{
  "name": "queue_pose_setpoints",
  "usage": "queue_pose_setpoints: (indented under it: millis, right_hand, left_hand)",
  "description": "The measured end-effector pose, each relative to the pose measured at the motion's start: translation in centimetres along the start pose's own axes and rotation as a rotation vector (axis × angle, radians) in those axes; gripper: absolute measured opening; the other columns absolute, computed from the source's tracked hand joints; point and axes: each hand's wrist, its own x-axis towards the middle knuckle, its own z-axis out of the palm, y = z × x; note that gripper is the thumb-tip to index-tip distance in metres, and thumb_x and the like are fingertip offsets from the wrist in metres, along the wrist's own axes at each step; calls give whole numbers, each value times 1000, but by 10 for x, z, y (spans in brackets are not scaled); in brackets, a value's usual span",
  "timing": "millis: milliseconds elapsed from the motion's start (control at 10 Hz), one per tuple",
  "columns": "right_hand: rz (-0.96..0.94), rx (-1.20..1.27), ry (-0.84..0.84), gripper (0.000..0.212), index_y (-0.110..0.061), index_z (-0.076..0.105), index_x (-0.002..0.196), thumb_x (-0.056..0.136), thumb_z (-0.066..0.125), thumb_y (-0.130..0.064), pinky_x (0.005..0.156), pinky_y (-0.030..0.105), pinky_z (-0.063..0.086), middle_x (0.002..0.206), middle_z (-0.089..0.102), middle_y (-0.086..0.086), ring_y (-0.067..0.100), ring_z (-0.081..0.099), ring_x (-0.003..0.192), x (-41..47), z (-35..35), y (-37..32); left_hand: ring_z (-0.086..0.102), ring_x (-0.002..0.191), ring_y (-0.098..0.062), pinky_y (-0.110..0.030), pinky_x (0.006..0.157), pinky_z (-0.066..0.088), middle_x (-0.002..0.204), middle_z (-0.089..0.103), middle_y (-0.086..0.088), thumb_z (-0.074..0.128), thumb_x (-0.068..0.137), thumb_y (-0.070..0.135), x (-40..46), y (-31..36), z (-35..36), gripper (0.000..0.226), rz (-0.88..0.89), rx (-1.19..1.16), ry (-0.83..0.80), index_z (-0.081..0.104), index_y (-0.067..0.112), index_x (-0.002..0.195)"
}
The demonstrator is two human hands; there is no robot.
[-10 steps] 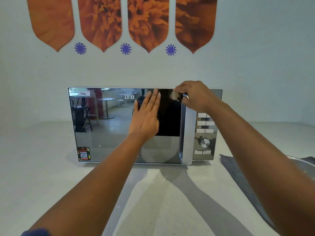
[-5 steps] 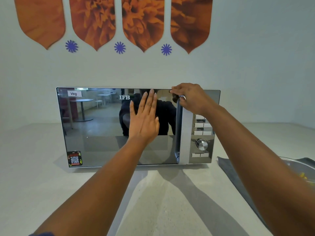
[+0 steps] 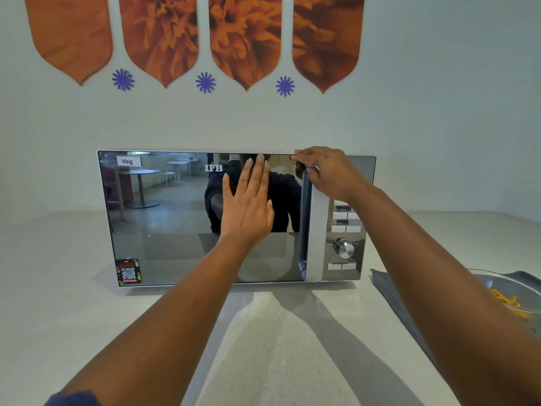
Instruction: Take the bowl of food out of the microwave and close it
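A silver microwave (image 3: 348, 276) stands on the counter against the wall, its mirrored door (image 3: 164, 224) flush with the front. My left hand (image 3: 248, 206) lies flat and open against the door, fingers up. My right hand (image 3: 328, 174) curls around the top of the vertical door handle (image 3: 304, 230). At the far right edge a clear glass bowl (image 3: 509, 284) with yellow food in it rests on a grey cloth (image 3: 389, 291), partly hidden by my right forearm.
The control panel with buttons and a round knob (image 3: 344, 247) sits right of the handle. A light counter (image 3: 87, 332) stretches in front and to the left. The wall behind carries orange flower decals (image 3: 246, 39).
The mirrored door has swung from slightly ajar to flush with the microwave front. My hands have stayed on the door and its handle.
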Motion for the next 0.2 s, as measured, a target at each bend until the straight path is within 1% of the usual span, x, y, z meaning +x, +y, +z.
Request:
queue_pose_setpoints:
  millis: [100, 200]
  right_hand:
    - [10, 49, 8, 41, -7, 45, 133, 92, 41, -2, 115, 28, 23, 144, 45, 12, 23, 38, 136, 0, 0, -1]
    - [63, 96, -1, 45, -11, 40, 137, 93, 47, -16, 115, 33, 24, 146, 43, 10, 24, 35, 137, -2, 0, -5]
  left_hand:
    - [8, 146, -21, -50, 116, 14, 159, 7, -5, 29, 90, 32, 0, -3, -11, 65, 30, -12, 15, 5, 13, 148]
    - [17, 144, -24, -50, 115, 16, 158, 16, -7, 33, 87, 27, 1, -5, -24, 66, 33, 9, 79, 11, 13, 147]
